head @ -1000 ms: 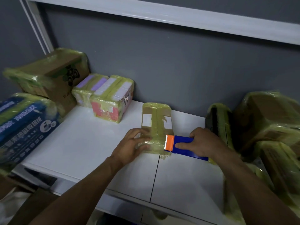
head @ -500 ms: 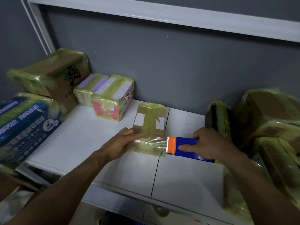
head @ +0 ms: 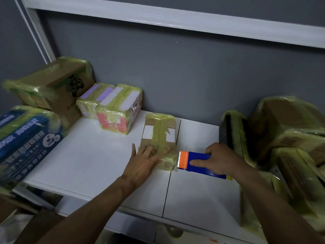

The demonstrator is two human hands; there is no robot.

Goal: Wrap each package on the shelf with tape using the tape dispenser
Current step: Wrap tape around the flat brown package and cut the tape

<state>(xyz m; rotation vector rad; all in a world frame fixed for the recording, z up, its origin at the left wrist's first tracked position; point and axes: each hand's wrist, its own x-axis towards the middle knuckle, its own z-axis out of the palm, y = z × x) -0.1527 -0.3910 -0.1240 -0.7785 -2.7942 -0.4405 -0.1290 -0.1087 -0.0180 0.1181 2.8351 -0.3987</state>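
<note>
A small flat cardboard package (head: 159,134) with white labels and yellowish tape lies in the middle of the white shelf (head: 88,161). My left hand (head: 144,161) presses flat on its near end, fingers spread. My right hand (head: 218,160) grips the blue tape dispenser (head: 197,163), whose orange toothed head touches the package's near right corner. A short piece of tape joins the dispenser's head and the package.
Taped packages stand at the left: a brown box (head: 52,85), a blue printed pack (head: 22,141), a purple pack (head: 95,99) and a pink one (head: 121,110). More taped boxes (head: 288,131) pile up at the right. A grey wall (head: 175,76) backs the shelf.
The package has gone from tilted up on its edge to lying flat. My left hand moved from its side onto its top. The dispenser stayed at the near right corner.
</note>
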